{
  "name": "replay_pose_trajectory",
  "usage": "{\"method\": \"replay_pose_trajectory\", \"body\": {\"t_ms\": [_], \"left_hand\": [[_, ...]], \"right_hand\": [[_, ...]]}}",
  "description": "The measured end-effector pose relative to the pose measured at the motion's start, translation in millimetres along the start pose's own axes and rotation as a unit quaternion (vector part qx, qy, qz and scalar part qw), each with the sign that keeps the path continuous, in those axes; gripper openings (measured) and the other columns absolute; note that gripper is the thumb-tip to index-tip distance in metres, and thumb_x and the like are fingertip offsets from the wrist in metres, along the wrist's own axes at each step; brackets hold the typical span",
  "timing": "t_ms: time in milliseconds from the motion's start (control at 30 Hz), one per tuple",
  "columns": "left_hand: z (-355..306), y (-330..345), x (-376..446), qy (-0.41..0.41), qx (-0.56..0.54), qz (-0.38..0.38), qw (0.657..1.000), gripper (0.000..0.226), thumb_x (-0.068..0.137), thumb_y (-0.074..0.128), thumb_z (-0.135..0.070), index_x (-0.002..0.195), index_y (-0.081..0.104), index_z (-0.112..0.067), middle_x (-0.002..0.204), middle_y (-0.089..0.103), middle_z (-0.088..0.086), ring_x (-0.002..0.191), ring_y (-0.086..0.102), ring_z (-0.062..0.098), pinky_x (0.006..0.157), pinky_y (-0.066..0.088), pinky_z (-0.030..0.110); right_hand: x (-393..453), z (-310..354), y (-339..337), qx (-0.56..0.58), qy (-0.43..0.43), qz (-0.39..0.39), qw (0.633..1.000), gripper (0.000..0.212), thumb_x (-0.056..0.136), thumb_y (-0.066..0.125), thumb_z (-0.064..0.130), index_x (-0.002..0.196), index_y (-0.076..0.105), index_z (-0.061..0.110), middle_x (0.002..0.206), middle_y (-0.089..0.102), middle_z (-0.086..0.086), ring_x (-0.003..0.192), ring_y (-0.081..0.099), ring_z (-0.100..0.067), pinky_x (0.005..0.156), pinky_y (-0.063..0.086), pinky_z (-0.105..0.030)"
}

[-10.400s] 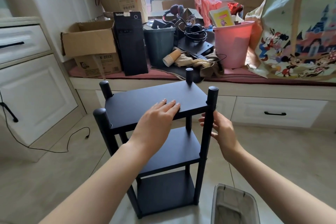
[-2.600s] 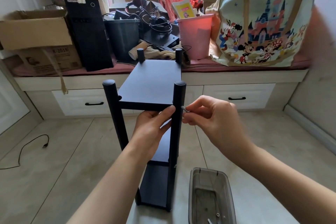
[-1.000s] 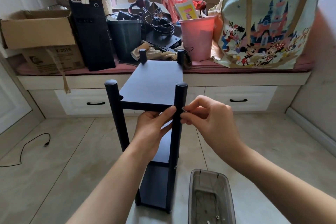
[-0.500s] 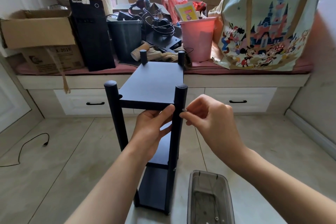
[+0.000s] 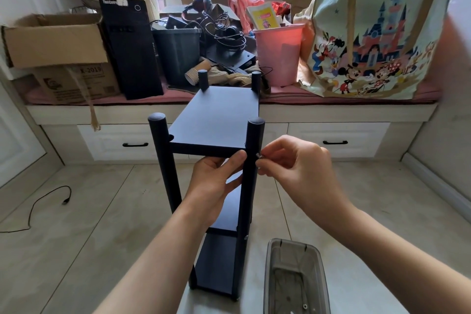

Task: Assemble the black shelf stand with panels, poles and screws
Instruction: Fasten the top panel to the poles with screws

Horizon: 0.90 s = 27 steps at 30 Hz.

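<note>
The black shelf stand point(image 5: 219, 117) stands upright on the tiled floor, with three panels between black poles. My left hand point(image 5: 214, 183) reaches under the top panel, its thumb pressed against the near right pole point(image 5: 251, 173). My right hand point(image 5: 293, 163) pinches a small silver screw point(image 5: 258, 155) whose tip meets that pole just below the top panel. Another screw head point(image 5: 246, 237) shows lower on the same pole.
A clear plastic box point(image 5: 295, 278) with a few small screws sits on the floor at the stand's right. Behind is a window bench point(image 5: 344, 109) with drawers, crowded with cardboard boxes, a black computer tower point(image 5: 130, 48), a pink bin point(image 5: 279, 53) and a cartoon bag point(image 5: 377, 33). A cable point(image 5: 43, 204) lies left.
Since ten seconds ago the view has swung round to the stand's narrow side. My right hand has brought the screw to the near right pole and stays there; my left hand moved under the top panel.
</note>
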State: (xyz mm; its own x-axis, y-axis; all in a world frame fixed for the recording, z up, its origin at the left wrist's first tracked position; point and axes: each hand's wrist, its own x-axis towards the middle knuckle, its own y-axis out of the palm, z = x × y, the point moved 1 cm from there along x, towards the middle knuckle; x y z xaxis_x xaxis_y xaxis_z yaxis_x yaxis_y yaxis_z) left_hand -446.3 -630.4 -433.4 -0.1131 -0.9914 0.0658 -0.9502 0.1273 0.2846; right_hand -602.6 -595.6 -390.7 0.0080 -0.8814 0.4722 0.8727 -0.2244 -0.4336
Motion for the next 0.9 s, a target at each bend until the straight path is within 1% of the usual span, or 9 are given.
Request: {"method": "replay_pose_trajectory", "body": {"t_ms": [167,267,533,700,800,900], "left_hand": [[-0.1,-0.8,-1.1,0.01,0.0,0.006,1.0,0.032,0.077,0.067,-0.031,0.103,0.074,-0.014,0.107,0.077,0.008,0.105,0.072,0.023,0.095,0.054,0.042],[-0.1,-1.5,-1.0,0.009,0.008,0.009,1.0,0.034,0.077,0.066,-0.031,0.105,0.073,-0.013,0.108,0.077,0.008,0.106,0.072,0.022,0.097,0.054,0.043],[0.2,-2.0,-1.9,0.011,0.018,0.013,1.0,0.04,0.078,0.065,-0.033,0.11,0.072,-0.011,0.111,0.076,0.009,0.109,0.07,0.022,0.098,0.054,0.045],[1.1,-1.2,-2.0,0.009,-0.003,0.008,1.0,0.039,0.077,0.067,-0.031,0.109,0.073,-0.01,0.109,0.076,0.01,0.106,0.072,0.024,0.097,0.055,0.044],[1.8,-1.0,-1.6,0.008,-0.012,0.007,1.0,0.035,0.076,0.067,-0.03,0.105,0.073,-0.011,0.106,0.076,0.01,0.105,0.072,0.023,0.096,0.055,0.043],[1.8,-1.8,-1.6,0.01,-0.014,0.014,1.0,0.036,0.076,0.067,-0.031,0.106,0.073,-0.011,0.108,0.076,0.01,0.106,0.072,0.023,0.094,0.055,0.04]], "right_hand": [[-0.8,0.7,-0.1,0.02,0.008,0.006,1.0,0.008,0.083,0.077,0.007,0.089,0.071,0.009,0.073,0.074,0.002,0.067,0.072,-0.005,0.072,0.06,-0.025],[-0.7,0.7,0.2,0.04,0.018,0.006,0.999,0.006,0.084,0.076,0.007,0.088,0.071,0.008,0.072,0.074,0.001,0.067,0.072,-0.007,0.07,0.059,-0.024],[-1.9,0.2,1.5,0.05,0.026,0.008,0.998,0.004,0.086,0.075,0.01,0.085,0.072,0.011,0.071,0.074,0.001,0.066,0.072,-0.008,0.068,0.059,-0.026],[-0.1,-1.0,1.4,0.055,0.029,0.018,0.998,0.007,0.085,0.074,0.004,0.088,0.072,0.01,0.072,0.074,0.0,0.067,0.073,-0.009,0.069,0.059,-0.026],[-0.2,-0.7,-0.1,0.079,0.035,0.026,0.996,0.009,0.086,0.072,0.001,0.088,0.072,0.01,0.073,0.075,0.0,0.068,0.074,-0.012,0.069,0.06,-0.026],[0.1,0.2,0.0,0.115,0.06,0.03,0.991,0.007,0.088,0.069,0.0,0.087,0.072,0.007,0.073,0.075,-0.003,0.067,0.074,-0.017,0.067,0.06,-0.028]]}}
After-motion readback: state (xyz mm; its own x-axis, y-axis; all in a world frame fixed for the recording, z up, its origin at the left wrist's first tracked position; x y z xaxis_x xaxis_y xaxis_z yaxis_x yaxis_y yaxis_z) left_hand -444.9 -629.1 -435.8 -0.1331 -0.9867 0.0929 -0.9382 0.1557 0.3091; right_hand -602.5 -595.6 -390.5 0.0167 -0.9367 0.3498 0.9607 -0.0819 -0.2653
